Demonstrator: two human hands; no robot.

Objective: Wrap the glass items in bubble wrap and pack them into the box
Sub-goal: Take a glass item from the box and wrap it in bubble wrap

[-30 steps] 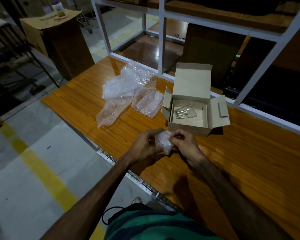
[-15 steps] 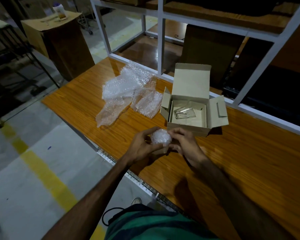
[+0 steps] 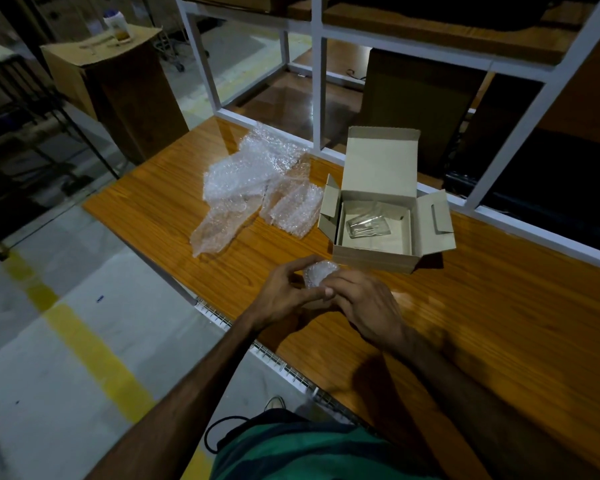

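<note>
Wood bench (image 3: 465, 341) spans frame centre to lower right. Loose bubble wrap (image 3: 257, 188) lies centre-left, w/ open cardboard box (image 3: 378, 261) just right of it; bare glass (image 3: 368, 226) lies inside box. Lower centre, just in front of box: left hand (image 3: 284, 296) & right hand (image 3: 364, 303), each grip curled round small wrapped bundle (image 3: 317, 273).

Both forearms are bare to the edge of the view, with no sleeves, watch or rings visible on the left hand (image 3: 284, 292) or right hand (image 3: 364, 306). A green, dark-striped garment (image 3: 302, 452) covers the torso, a thin black cord (image 3: 219, 433) looping beside it.
</note>
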